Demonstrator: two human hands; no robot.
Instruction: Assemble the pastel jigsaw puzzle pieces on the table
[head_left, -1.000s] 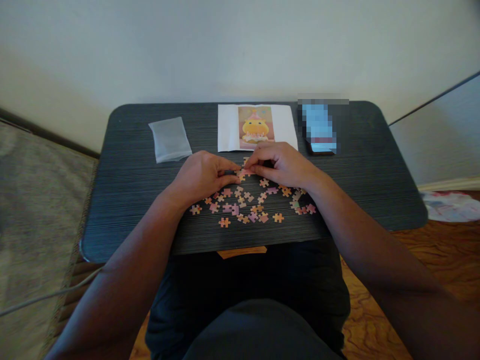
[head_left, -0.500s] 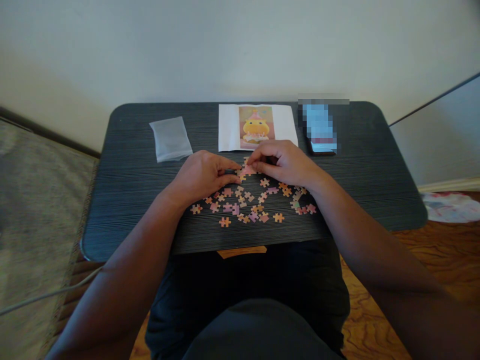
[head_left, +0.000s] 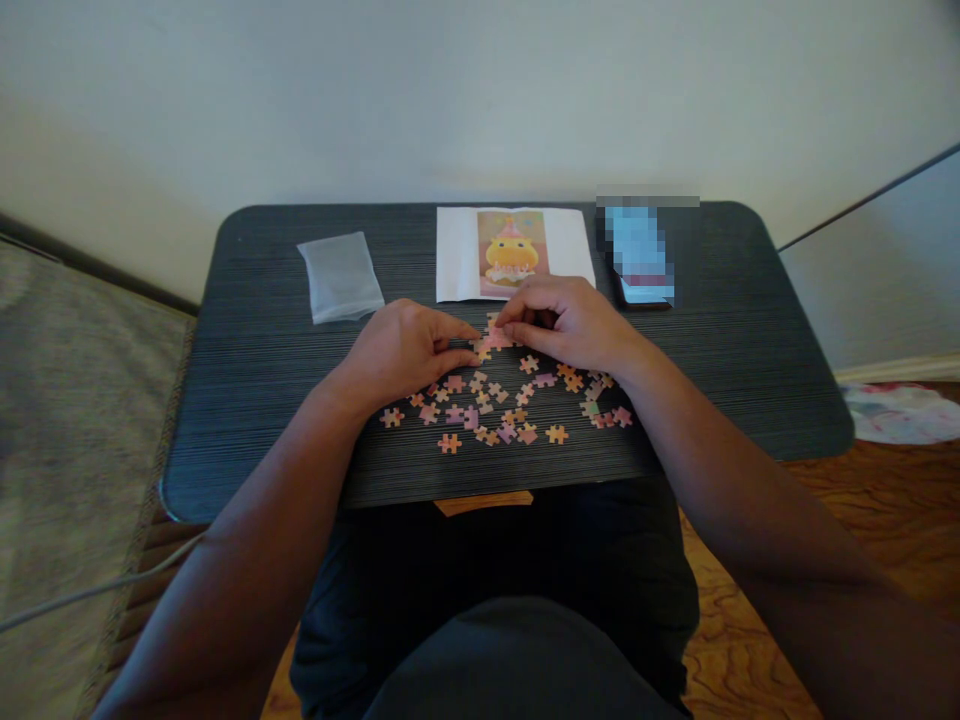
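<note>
A small cluster of joined pink and yellow puzzle pieces [head_left: 495, 338] lies on the dark table, between my two hands. At its left edge, my left hand [head_left: 405, 345] has thumb and index finger set on either side of a piece, steadying it. My right hand [head_left: 559, 320] pinches thumb and fingertips together at the top of the cluster, over a puzzle piece mostly hidden by the fingers. Several loose puzzle pieces [head_left: 470, 417] in pink, orange and purple are scattered nearer to me.
Behind the pieces lies a white sheet with a printed picture [head_left: 513, 245] of a yellow figure in a party hat. A clear plastic bag [head_left: 343, 278] rests at the left, and a phone [head_left: 641, 260], partly blurred out, at the right. The dark table [head_left: 255, 350] backs onto a wall.
</note>
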